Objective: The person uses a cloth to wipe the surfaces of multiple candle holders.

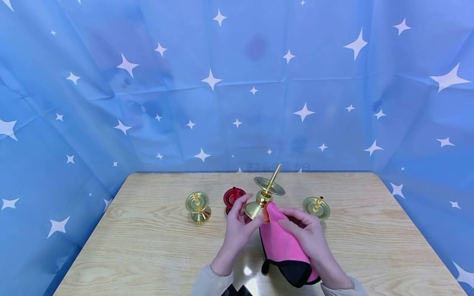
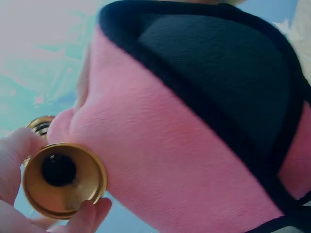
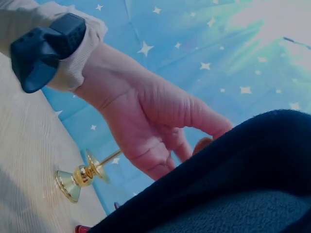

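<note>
Across the whole upper frame of the head view hangs a blue backdrop point(image 1: 237, 82), thin wrinkled sheeting printed with white four-pointed stars. Below it, filling the lower centre, lies one table point(image 1: 148, 246) of pale wood grain with rounded far corners. At lower centre a pink cloth point(image 1: 281, 246), soft and fleecy with a black edge and black lining, drapes from the right hand point(image 1: 309, 236); the fingers curl over its upper end and press it against the held candlestick point(image 1: 263, 195). That candlestick is polished brass: a flared round base, knobbed stem, flat drip dish and thin spike, tilted toward the upper right just above the table's middle. The left hand point(image 1: 237, 230) grips its base with thumb and fingertips; the left wrist view shows the hollow underside of the base between them.

Counted: three brass candlesticks, namely the held one, a short one point(image 1: 198, 207) standing left of centre, and another point(image 1: 316, 207) to the right. One small red holder point(image 1: 234, 197), glossy and round, stands just behind the left hand.
</note>
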The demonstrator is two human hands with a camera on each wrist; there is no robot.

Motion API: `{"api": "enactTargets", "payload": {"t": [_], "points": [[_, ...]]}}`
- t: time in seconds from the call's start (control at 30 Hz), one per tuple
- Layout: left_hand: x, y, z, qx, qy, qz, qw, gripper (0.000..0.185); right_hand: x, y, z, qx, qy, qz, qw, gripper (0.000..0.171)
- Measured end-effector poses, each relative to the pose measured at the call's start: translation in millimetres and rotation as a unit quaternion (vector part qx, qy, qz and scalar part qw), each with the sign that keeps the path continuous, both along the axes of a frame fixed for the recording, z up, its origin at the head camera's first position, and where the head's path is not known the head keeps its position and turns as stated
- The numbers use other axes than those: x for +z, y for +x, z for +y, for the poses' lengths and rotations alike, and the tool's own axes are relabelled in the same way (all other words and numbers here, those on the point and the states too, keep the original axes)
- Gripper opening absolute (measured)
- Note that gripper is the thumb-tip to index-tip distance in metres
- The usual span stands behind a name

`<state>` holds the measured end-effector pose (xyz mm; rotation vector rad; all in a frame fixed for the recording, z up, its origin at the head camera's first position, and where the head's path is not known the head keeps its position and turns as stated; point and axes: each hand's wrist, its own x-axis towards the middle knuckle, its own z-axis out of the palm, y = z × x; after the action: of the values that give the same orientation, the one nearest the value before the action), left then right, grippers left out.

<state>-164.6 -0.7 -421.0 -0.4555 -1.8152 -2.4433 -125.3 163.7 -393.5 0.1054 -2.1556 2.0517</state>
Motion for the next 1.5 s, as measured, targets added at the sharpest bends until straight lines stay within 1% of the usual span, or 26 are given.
{"api": "enactTargets", "payload": {"t": [0.17, 0.23, 0.33, 0.4, 0.47, 0.53, 0.63, 0.7, 0.77, 0.87, 0.93, 0.97, 1.0, 1.07, 1.23, 1.33, 1.4, 1.5], "points": [[1.1, -6.6, -6, -0.04, -0.027, -0.012, 0.9988, 0.038, -2.7, 0.2, 1, 0.006, 0.004, 0.012, 1.0, 0.022], [1.2, -8.5, -7, -0.048, -0.044, -0.02, 0.9977, 0.036, -4.0, -0.2, 2, 0.013, 0.009, 0.025, 1.0, 0.022], [0.4, -10.5, -6, -0.05, -0.062, -0.027, 0.9965, 0.034, -5.7, -0.3, 4, 0.027, 0.02, 0.053, 0.998, 0.021], [-0.8, -11.4, -5, -0.049, -0.061, -0.032, 0.9964, 0.035, -6.6, -0.1, 5, 0.035, 0.029, 0.07, 0.997, 0.02], [-3.3, -12.9, -3, -0.051, -0.05, -0.03, 0.997, 0.035, -6.8, 0.6, 6, 0.035, 0.035, 0.074, 0.996, 0.021], [-6.5, -14.4, 0, -0.053, -0.034, -0.023, 0.9977, 0.035, -6.3, 1.9, 8, 0.029, 0.038, 0.068, 0.997, 0.022], [-12.2, -16.9, 5, -0.048, -0.025, -0.008, 0.9985, 0.032, -4.4, 5.8, 12, 0.009, 0.038, 0.044, 0.998, 0.024], [-15.0, -18.5, 8, -0.026, -0.043, 0.007, 0.9987, 0.029, -2.7, 8.9, 16, -0.003, 0.039, 0.035, 0.999, 0.025], [-7.2, -15.6, 10, 0.006, -0.078, 0.018, 0.9968, 0.027, -1.0, 12.1, 20, -0.009, 0.039, 0.031, 0.999, 0.025], [-7.0, -18.2, 15, 0.054, -0.132, 0.04, 0.989, 0.026, 1.0, 16.8, 27, -0.016, 0.034, 0.034, 0.999, 0.025], [-8.3, -20.8, 18, 0.075, -0.154, 0.052, 0.9839, 0.027, 2.4, 19.9, 31, -0.017, 0.029, 0.032, 0.999, 0.025], [-14.2, -24.5, 20, 0.086, -0.161, 0.061, 0.9812, 0.028, 2.9, 21.3, 33, -0.018, 0.026, 0.034, 0.999, 0.025], [-19.3, -27.8, 23, 0.093, -0.167, 0.069, 0.9791, 0.029, 3.7, 22.7, 34, -0.02, 0.024, 0.032, 0.999, 0.025], [-23.0, -31.1, 27, 0.109, -0.18, 0.079, 0.9743, 0.029, 5.5, 25.1, 38, -0.021, 0.022, 0.03, 0.999, 0.025], [-33.2, -38.2, 36, 0.152, -0.216, 0.11, 0.9583, 0.028, 10.1, 29.3, 45, -0.039, 0.021, 0.019, 0.999, 0.025], [-39.3, -41.2, 40, 0.176, -0.225, 0.129, 0.9496, 0.027, 12.1, 30.8, 48, -0.05, 0.016, 0.014, 0.999, 0.026], [-42.6, -42.4, 42, 0.182, -0.228, 0.129, 0.9478, 0.027, 12.6, 31.4, 49, -0.054, 0.013, 0.018, 0.998, 0.026], [-49.6, -44.3, 45, 0.18, -0.227, 0.114, 0.9502, 0.028, 12.9, 32.4, 52, -0.057, 0.008, 0.024, 0.998, 0.026]]}}
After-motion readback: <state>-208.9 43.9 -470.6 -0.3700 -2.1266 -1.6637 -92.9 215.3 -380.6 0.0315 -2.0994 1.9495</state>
